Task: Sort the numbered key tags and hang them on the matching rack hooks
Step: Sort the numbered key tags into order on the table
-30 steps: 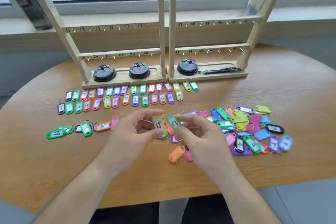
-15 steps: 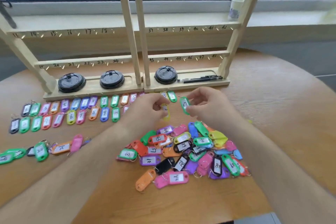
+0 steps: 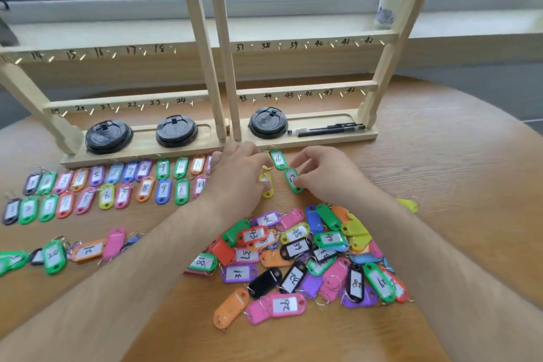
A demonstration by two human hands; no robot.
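**A:** What were your hands doing at that moment?

**B:** Both were closed on tags. My left hand (image 3: 238, 173) had its fingers curled down on a yellow key tag (image 3: 266, 186), which lay on the table (image 3: 440, 173) just in front of the base of the rack (image 3: 305, 90). My right hand (image 3: 326, 176) pinched the lower end of a green key tag (image 3: 292, 179) between thumb and fingertips. This one was just below the green tag marked 16 (image 3: 278, 159).

**A:** Which number was on the tag in your right hand?

**B:** I could not read it with certainty, because my fingers covered part of the label. It looked like 17, but this is only my guess.

**A:** And the other tags?

**B:** The two sorted rows (image 3: 145, 186) lay to the left, along the rack base. The unsorted pile (image 3: 296, 250) was nearer to me. On the hooks (image 3: 276, 100) that I could see, no tag was hanging.

**A:** So how should this step be done well?

**B:** I judged that the step was to lay both tags at the right end of the rows. It was best to put each one flat and label up, in line with its neighbours and not overlapping them. The ring should point to the rack, like the others. I needed to read the number before releasing, and then lift the hands straight up, so that nothing swept into the pile.
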